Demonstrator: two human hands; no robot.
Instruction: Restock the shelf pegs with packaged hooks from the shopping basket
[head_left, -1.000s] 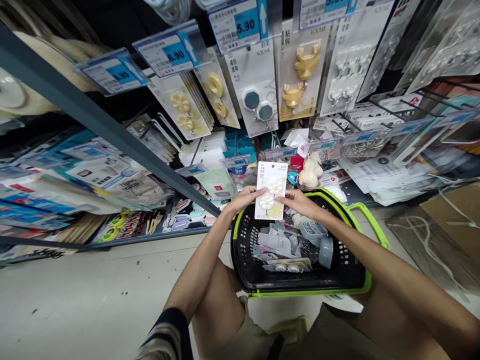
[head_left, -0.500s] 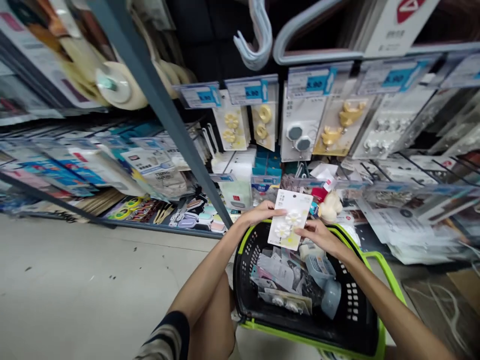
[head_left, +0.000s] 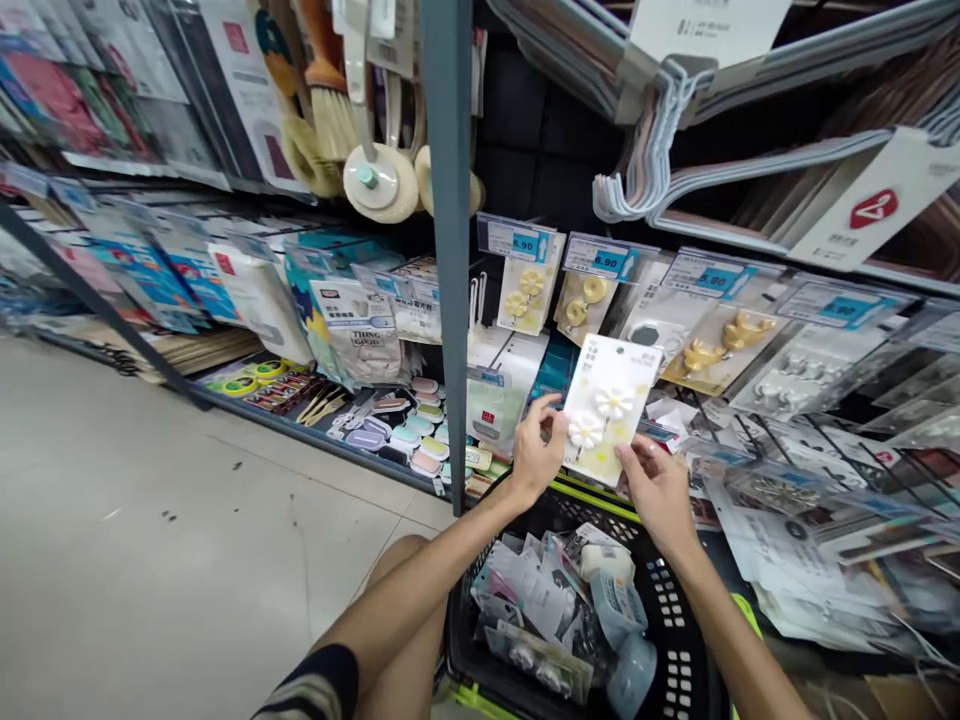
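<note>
Right of the frame's centre, the left hand [head_left: 538,450] and right hand [head_left: 658,490] pinch opposite edges of a flower-hook card [head_left: 611,408], above a basket [head_left: 679,640] at lower centre.

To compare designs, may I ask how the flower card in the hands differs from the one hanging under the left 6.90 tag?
The held card carries white flowers; the hanging card carries yellow ones. The left hand and right hand grip the held card, while the hanging card is untouched, below its price tag. Both are pale cards with two flower shapes each.
</note>
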